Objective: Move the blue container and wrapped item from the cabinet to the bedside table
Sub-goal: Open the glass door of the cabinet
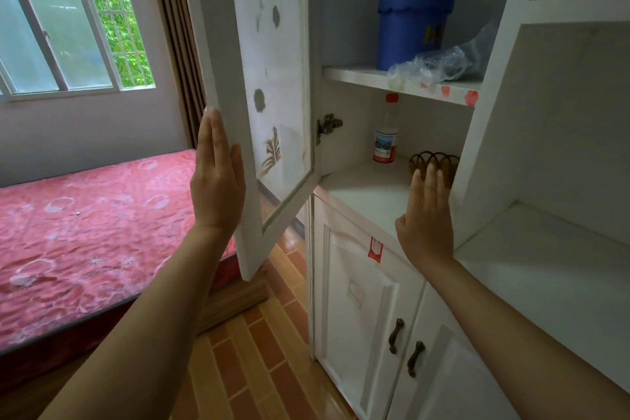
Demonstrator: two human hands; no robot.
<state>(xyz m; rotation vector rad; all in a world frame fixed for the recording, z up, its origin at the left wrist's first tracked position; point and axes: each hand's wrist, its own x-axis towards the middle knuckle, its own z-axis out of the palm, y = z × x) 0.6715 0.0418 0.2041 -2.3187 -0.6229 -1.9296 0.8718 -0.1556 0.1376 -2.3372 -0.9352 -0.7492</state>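
Note:
A blue lidded container (410, 22) with yellow letters stands on the upper shelf (358, 76) of the white cabinet. In front of it, to the right, lies an item wrapped in clear crinkled plastic (439, 63). My left hand (216, 174) rests flat with straight fingers against the outer edge of the swung-out cabinet door (269, 78). My right hand (426, 215) is raised, fingers apart and empty, below the upper shelf, in front of the lower shelf. No bedside table is in view.
On the lower shelf stand a clear bottle with a red cap (387, 133) and a small wire basket (434, 164). Closed lower cabinet doors (361, 300) with dark handles are below. A bed with a red cover (85, 232) lies left, under a window (68, 17).

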